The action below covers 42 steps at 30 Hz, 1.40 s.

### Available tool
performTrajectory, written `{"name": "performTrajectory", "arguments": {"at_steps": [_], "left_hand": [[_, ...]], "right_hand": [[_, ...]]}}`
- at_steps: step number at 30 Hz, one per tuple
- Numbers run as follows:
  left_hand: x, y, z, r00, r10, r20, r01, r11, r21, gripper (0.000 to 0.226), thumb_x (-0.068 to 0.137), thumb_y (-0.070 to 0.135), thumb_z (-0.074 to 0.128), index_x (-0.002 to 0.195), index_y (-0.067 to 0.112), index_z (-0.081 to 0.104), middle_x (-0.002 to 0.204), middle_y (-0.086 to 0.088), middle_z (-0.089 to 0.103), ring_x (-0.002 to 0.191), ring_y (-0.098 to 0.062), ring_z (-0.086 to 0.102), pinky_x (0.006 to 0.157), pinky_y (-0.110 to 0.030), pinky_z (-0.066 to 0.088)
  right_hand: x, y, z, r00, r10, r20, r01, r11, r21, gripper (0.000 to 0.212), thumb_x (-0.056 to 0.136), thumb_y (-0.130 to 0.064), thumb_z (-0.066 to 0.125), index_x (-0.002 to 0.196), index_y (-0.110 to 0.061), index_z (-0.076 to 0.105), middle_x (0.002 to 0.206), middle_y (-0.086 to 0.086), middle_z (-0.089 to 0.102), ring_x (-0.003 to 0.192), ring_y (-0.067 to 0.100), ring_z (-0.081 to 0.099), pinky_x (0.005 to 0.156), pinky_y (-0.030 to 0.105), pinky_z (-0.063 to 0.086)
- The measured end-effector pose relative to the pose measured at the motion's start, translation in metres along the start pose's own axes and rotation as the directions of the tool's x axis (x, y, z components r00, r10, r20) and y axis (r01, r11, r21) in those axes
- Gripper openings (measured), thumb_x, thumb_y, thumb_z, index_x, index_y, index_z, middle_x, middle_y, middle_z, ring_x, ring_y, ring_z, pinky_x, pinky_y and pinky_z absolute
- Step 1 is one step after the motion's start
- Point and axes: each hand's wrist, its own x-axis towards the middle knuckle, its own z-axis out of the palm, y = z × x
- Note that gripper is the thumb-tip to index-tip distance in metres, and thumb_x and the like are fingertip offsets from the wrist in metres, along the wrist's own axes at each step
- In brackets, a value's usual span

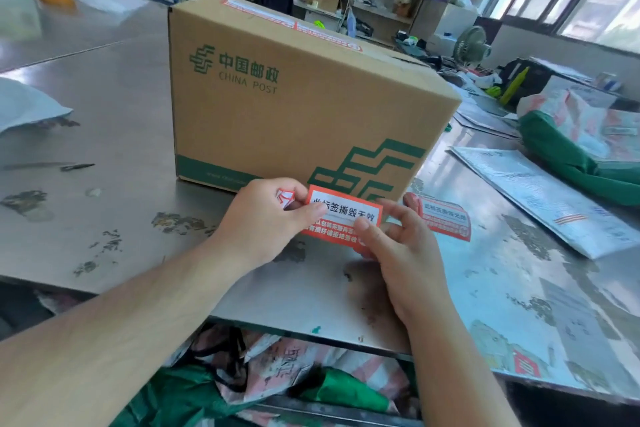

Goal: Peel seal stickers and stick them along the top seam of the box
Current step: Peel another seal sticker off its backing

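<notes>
The left hand [263, 218] and right hand [391, 239] are pinching a sticker [341, 217] just before the box [294, 97], seemingly peeling it, while other stickers [263, 15] are already covering the box's far seam, its near end looking bare.

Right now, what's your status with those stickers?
Left hand and right hand pinch a red seal sticker. Box top already carries stickers. Nothing blocking.
</notes>
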Motion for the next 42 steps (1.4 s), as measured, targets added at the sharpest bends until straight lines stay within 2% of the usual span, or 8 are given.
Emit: {"name": "performTrajectory", "arguments": {"at_steps": [4, 18, 23, 27, 31, 36, 39, 42], "left_hand": [[-0.002, 0.001, 0.003, 1.0, 0.007, -0.005, -0.007, 1.0, 0.007, 0.026, 0.081, 0.035, 0.077, 0.068, 0.017, 0.064, 0.056, 0.009, 0.064, 0.047, -0.001, 0.051, 0.046, -0.011, 0.036], [-0.002, 0.001, -0.003, 0.988, 0.02, 0.154, 0.002, 0.989, -0.145, 0.03, 0.091, 0.035, 0.066, 0.072, 0.013, 0.06, 0.045, 0.011, 0.046, 0.04, -0.006, 0.031, 0.043, -0.015, 0.025], [-0.002, 0.002, -0.003, 0.989, 0.021, 0.149, 0.003, 0.987, -0.158, 0.032, 0.094, 0.032, 0.062, 0.073, 0.009, 0.055, 0.04, 0.012, 0.033, 0.038, -0.006, 0.025, 0.041, -0.015, 0.019], [-0.001, 0.0, -0.003, 0.986, 0.026, 0.163, 0.001, 0.987, -0.161, 0.034, 0.094, 0.035, 0.061, 0.079, 0.006, 0.059, 0.05, 0.005, 0.037, 0.042, -0.008, 0.025, 0.043, -0.019, 0.02], [-0.001, -0.002, -0.004, 0.975, 0.055, 0.214, -0.013, 0.981, -0.195, 0.036, 0.093, 0.044, 0.062, 0.081, 0.01, 0.061, 0.063, -0.012, 0.041, 0.056, -0.02, 0.028, 0.052, -0.029, 0.02], [-0.002, 0.0, -0.006, 0.952, 0.106, 0.286, -0.002, 0.94, -0.342, 0.032, 0.089, 0.041, 0.064, 0.08, 0.01, 0.062, 0.057, 0.007, 0.053, 0.046, -0.006, 0.037, 0.046, -0.015, 0.03], [-0.001, 0.0, -0.006, 0.942, 0.122, 0.314, 0.025, 0.904, -0.426, 0.021, 0.086, 0.038, 0.06, 0.077, 0.02, 0.067, 0.072, 0.005, 0.067, 0.064, -0.007, 0.057, 0.057, -0.011, 0.041], [-0.002, 0.0, -0.008, 0.936, 0.131, 0.327, 0.038, 0.885, -0.464, 0.032, 0.09, 0.051, 0.061, 0.069, 0.027, 0.066, 0.062, -0.012, 0.043, 0.055, -0.019, 0.034, 0.047, -0.023, 0.024]], "right_hand": [[-0.003, 0.002, -0.002, 0.999, -0.053, -0.012, 0.053, 0.998, -0.038, 0.003, 0.088, -0.012, 0.074, 0.089, -0.011, 0.071, 0.081, 0.004, 0.079, 0.066, 0.009, 0.07, 0.062, 0.019, 0.054], [-0.003, 0.006, 0.005, 0.987, -0.08, -0.138, 0.03, 0.942, -0.334, 0.02, 0.086, -0.027, 0.077, 0.09, -0.025, 0.057, 0.07, -0.003, 0.075, 0.06, 0.004, 0.067, 0.057, 0.014, 0.046], [-0.004, 0.009, 0.003, 0.97, -0.156, -0.186, 0.102, 0.957, -0.272, 0.031, 0.084, -0.021, 0.079, 0.093, -0.032, 0.052, 0.092, -0.005, 0.066, 0.077, 0.008, 0.065, 0.067, 0.015, 0.047], [-0.007, 0.012, 0.004, 0.95, -0.286, -0.122, 0.209, 0.878, -0.43, 0.004, 0.084, -0.035, 0.066, 0.084, -0.032, 0.068, 0.102, -0.01, 0.058, 0.1, 0.006, 0.058, 0.082, 0.02, 0.044], [-0.009, 0.016, 0.006, 0.931, -0.365, 0.001, 0.31, 0.789, -0.531, 0.026, 0.087, -0.043, 0.058, 0.092, -0.028, 0.078, 0.105, -0.008, 0.057, 0.111, 0.016, 0.051, 0.095, 0.009, 0.03], [-0.013, 0.01, 0.005, 0.914, -0.373, 0.158, 0.405, 0.856, -0.322, 0.033, 0.093, -0.038, 0.053, 0.11, -0.022, 0.077, 0.114, -0.009, 0.065, 0.114, 0.01, 0.06, 0.094, 0.015, 0.042], [-0.015, 0.007, 0.005, 0.889, -0.407, 0.209, 0.452, 0.852, -0.264, 0.028, 0.096, -0.025, 0.056, 0.115, -0.018, 0.075, 0.118, -0.006, 0.067, 0.115, 0.008, 0.061, 0.094, 0.013, 0.041], [-0.016, 0.007, 0.005, 0.876, -0.43, 0.219, 0.474, 0.85, -0.231, 0.031, 0.096, -0.027, 0.053, 0.116, -0.017, 0.074, 0.119, -0.005, 0.067, 0.115, 0.008, 0.062, 0.094, 0.014, 0.042]]}}
